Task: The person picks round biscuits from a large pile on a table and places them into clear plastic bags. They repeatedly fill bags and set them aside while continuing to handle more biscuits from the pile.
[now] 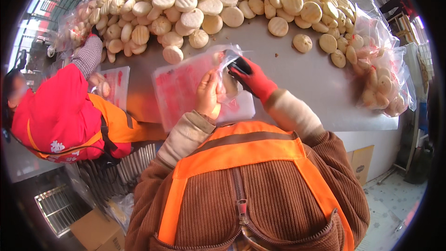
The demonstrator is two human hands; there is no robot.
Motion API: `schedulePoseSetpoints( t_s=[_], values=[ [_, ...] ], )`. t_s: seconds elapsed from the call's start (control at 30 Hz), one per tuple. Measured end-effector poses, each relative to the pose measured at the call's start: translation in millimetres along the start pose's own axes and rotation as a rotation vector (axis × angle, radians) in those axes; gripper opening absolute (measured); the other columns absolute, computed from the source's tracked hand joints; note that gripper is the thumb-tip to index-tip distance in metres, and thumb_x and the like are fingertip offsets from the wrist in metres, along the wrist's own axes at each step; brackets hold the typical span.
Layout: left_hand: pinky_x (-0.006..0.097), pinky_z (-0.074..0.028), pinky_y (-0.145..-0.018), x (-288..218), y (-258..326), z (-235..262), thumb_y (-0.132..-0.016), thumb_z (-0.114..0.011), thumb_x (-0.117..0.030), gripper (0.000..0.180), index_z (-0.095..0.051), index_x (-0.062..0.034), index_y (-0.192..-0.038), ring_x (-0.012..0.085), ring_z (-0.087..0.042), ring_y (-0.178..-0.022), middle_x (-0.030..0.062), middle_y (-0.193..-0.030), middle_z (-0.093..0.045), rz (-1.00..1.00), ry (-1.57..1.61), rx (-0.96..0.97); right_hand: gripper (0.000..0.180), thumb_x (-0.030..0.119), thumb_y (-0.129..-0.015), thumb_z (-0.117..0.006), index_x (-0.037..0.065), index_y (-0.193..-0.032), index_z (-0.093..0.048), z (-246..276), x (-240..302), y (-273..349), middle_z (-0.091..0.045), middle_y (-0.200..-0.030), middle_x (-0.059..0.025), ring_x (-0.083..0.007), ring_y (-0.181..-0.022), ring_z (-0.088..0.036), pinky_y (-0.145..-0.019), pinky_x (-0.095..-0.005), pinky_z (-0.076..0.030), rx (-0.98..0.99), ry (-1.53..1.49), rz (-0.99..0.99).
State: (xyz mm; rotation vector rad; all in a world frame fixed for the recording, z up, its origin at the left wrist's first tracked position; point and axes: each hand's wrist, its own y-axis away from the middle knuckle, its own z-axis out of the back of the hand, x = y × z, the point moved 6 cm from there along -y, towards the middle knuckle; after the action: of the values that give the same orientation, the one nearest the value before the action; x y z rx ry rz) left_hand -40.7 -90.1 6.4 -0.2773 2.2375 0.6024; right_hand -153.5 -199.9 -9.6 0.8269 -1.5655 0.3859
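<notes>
A clear plastic bag (227, 86) is held up between my two hands over a stack of flat plastic bags with red print (179, 86). My bare left hand (208, 94) pinches the bag's near left side. On the right, my right hand (254, 78), in a red and black glove, grips its upper edge; the bag's film partly covers those fingertips. Just beyond lies a big heap of round, pale flat buns (211, 7), many with ridged tops. One bun (173, 54) sits close to the far edge of the stack.
Filled bags of buns (383, 86) stand at the table's right end. At my left a co-worker in a red top (60, 107) reaches into the heap, beside another bag stack (118, 81). The metal table (306, 79) runs across. A cardboard box (95, 227) lies low on the left.
</notes>
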Motion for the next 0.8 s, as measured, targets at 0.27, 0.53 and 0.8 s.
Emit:
schedulePoseSetpoints(
  t_s=[0.27,0.53,0.8],
  values=[
    [0.024,-0.031,-0.048,-8,-17,16,-0.102,-0.049,-0.027,0.017,-0.058,-0.016,-0.093,0.0093,-0.039,-0.056,-0.0039,-0.063,-0.039,0.003,0.096,0.038,0.086,0.033,-0.075,-0.08,0.005,-0.143,-0.037,39,-1,10,-0.051,-0.129,-0.0226,-0.0374,-0.113,-0.054,-0.095,-0.0436,-0.045,-0.372,0.541,0.186],
    [0.024,-0.036,-0.05,-89,38,22,-0.1,-0.052,-0.029,0.026,-0.06,-0.0072,-0.112,0.0097,-0.043,-0.06,-0.004,-0.068,-0.044,-0.074,-0.032,-0.105,0.038,-0.015,-0.087,-0.049,-0.003,-0.122,-0.056,0,78,30,-0.065,-0.108,-0.0075,-0.0123,-0.085,-0.062,-0.073,-0.0271,-0.052,0.054,-0.172,0.456],
    [0.025,-0.038,-0.061,-119,56,-8,-0.102,-0.05,-0.022,0.025,-0.06,-0.001,-0.111,0.0086,-0.042,-0.064,-0.0038,-0.071,-0.044,-0.23,-0.139,-0.066,0.034,-0.013,-0.089,-0.049,-0.002,-0.121,-0.054,-5,166,36,-0.065,-0.099,-0.0072,-0.0112,-0.082,-0.06,-0.067,-0.0248,-0.05,0.05,-0.105,0.596]
  ],
)
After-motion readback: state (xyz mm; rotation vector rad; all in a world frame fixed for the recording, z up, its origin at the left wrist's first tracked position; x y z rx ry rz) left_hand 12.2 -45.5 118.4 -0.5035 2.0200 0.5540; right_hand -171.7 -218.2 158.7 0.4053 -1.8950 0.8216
